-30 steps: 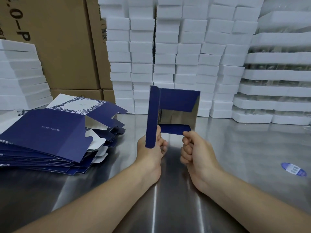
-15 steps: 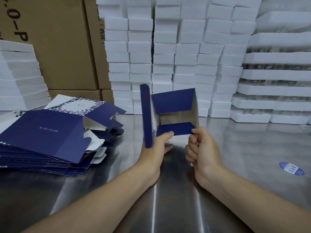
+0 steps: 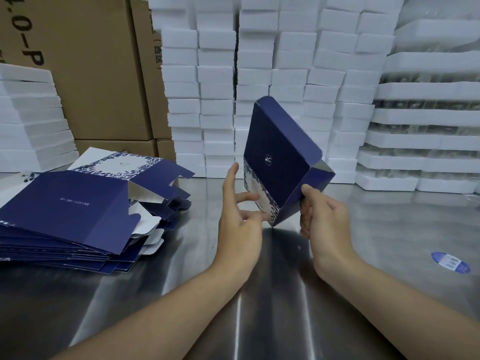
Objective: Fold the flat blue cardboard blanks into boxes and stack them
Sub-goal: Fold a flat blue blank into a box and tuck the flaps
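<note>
The right hand (image 3: 324, 219) pinches the half-formed blue box (image 3: 280, 162) at its lower right edge, with the thumb on the dark blue face and the fingers curled behind. The box is tilted, its rounded top flap leaning away to the left above the hand. Silver lining shows at the open end, just above the right thumb. A small white emblem sits in the middle of the blue face, too small to read.

The left hand (image 3: 241, 219) is spread with straight fingers and the index pointing up. Its middle fingertip reaches the white, blue-patterned side of the box; whether it touches cannot be told.

Well to the left of the left hand, a stack of flat blue blanks (image 3: 65, 203) lies on the steel table (image 3: 389, 229). The top blank carries one pale line of print, which is unreadable.

Beyond that stack stand brown cartons (image 3: 91, 61), one printed ".0-P" after a cut-off character. White foam blocks (image 3: 259, 74) are piled beyond both hands, with white foam trays (image 3: 428, 120) to the far right. Right of the right hand, a blue oval sticker (image 3: 450, 262) lies on the table; its white label is illegible.
</note>
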A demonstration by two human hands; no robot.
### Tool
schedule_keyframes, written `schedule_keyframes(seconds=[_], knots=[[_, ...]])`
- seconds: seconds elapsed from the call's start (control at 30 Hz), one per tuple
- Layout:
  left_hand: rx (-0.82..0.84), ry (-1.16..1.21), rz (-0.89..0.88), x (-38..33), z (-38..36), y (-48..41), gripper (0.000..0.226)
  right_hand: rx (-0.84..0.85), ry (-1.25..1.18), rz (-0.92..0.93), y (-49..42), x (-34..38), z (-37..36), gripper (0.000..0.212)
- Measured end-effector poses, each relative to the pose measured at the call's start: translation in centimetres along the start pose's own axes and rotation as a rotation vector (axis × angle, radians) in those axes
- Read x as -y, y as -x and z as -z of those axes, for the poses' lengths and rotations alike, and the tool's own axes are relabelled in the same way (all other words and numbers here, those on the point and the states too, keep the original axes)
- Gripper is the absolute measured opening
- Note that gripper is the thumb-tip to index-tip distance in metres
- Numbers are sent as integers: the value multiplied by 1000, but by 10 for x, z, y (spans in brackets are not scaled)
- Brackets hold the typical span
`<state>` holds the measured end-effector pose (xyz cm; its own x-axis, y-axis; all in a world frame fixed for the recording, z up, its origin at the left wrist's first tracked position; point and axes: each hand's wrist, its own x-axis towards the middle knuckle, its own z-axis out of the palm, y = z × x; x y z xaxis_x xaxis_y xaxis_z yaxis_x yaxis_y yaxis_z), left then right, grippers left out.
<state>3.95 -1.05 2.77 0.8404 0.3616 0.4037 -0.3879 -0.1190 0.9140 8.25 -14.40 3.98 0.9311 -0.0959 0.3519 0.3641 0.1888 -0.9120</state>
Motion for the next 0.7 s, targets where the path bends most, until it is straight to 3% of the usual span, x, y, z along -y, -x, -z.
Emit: schedule_keyframes(seconds=[0.27, 0.43, 0.7], knots=[[-82, -23, -110, -2, 10, -10, 95, 12, 135, 141, 4, 1, -1, 40], [-40, 60, -234, -1, 11, -10, 58, 48, 98, 177, 6, 3, -2, 33], [-170, -98, -179, 1, 11, -11, 42, -6, 152, 285, 7, -2, -3, 16]])
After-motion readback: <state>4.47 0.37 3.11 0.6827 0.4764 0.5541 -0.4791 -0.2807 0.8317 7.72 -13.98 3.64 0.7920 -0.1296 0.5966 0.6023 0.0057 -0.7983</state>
